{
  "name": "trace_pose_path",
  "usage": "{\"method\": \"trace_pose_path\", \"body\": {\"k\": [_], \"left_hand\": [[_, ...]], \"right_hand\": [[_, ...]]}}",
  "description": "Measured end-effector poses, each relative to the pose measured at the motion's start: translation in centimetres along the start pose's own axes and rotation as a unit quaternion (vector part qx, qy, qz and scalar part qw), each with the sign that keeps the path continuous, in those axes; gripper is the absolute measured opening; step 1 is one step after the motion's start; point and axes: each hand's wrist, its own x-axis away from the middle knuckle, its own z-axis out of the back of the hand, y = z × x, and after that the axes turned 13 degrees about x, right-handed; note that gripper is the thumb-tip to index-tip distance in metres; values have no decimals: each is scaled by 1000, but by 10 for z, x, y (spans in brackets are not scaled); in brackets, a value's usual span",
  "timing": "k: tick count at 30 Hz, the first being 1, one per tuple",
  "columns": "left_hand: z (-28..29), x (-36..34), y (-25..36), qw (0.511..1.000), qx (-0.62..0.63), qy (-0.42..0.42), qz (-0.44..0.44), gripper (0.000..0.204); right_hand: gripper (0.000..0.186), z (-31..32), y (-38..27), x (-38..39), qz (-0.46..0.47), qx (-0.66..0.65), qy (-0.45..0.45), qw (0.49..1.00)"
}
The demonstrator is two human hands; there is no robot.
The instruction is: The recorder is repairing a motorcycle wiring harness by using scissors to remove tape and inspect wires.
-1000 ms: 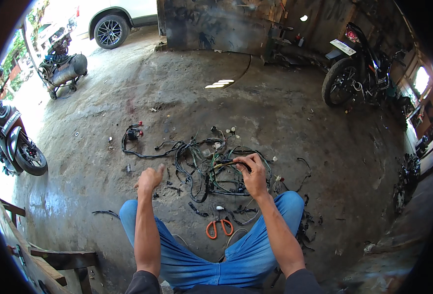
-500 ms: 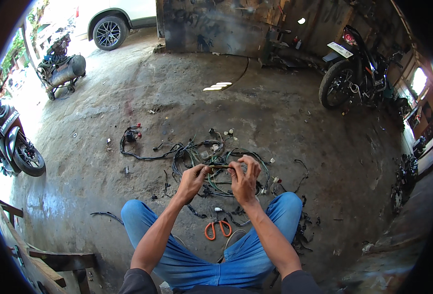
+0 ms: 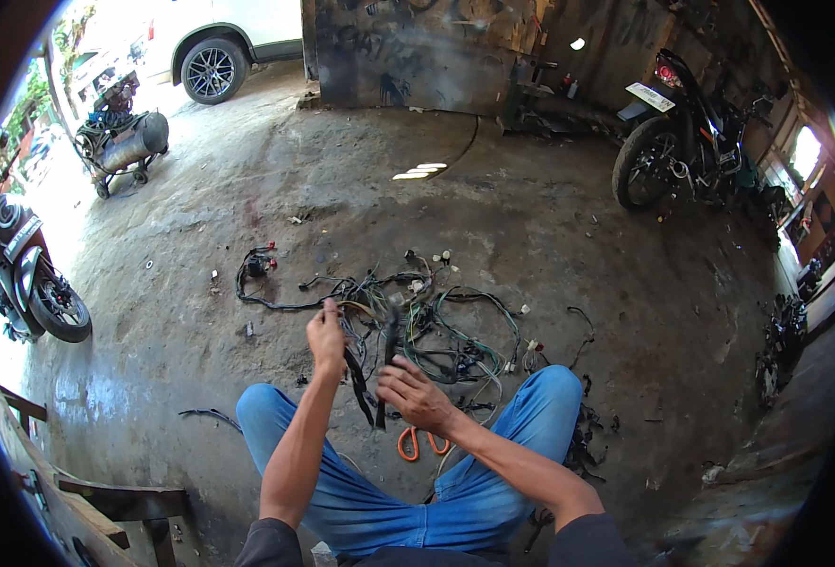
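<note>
A tangled wiring harness [image 3: 465, 295] with black, green and grey wires and pale connectors lies on the floor ahead of my knees. My left hand [image 3: 326, 338] is closed round a stretch of it, thumb uppermost, and a black wrapped length [image 3: 357, 386] hangs down beside that hand. To the right and nearer, my right hand [image 3: 419, 397] grips a black wrapped strand [image 3: 391, 333] that stands up blurred above the fingers and dangles below them. The two hands are apart. Between my legs lie orange-handled scissors [image 3: 410, 444], partly covered by my right hand and forearm.
Black scraps [image 3: 583, 454] litter the floor by my right knee. A loose cable piece [image 3: 212, 416] lies left of my left knee. Motorcycles stand at the left [image 3: 47, 293] and far right [image 3: 658, 156]. An air compressor [image 3: 132, 146] and white car [image 3: 257, 28] are farther back.
My hands have separated from the short wire stretch held between them. The left moved left; the right came nearer and left, now with a black strand. The scissors are more covered.
</note>
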Motion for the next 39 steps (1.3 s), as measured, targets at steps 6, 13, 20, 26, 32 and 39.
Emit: {"method": "trace_pose_path", "body": {"k": [6, 13, 20, 26, 32, 39], "left_hand": [[23, -26, 1, 990, 121, 60, 32, 43], [16, 1, 40, 985, 149, -52, 69, 37], [6, 8, 46, 977, 175, -89, 82, 38], [4, 13, 57, 955, 229, -150, 117, 40], [-9, 28, 52, 915, 278, -244, 162, 50], [-17, 43, 30, 869, 317, -311, 218, 58]], "right_hand": [[12, 109, 1, -11, -380, -454, 307, 745], [26, 296, 109, 98, -501, 12, 572, 650], [28, 186, 64, 374, -740, 308, 72, 594], [26, 157, 16, 377, -752, 318, 109, 567], [23, 208, 30, 84, -572, 50, 289, 766], [54, 62, -17, -61, -422, -183, 98, 883]]}}
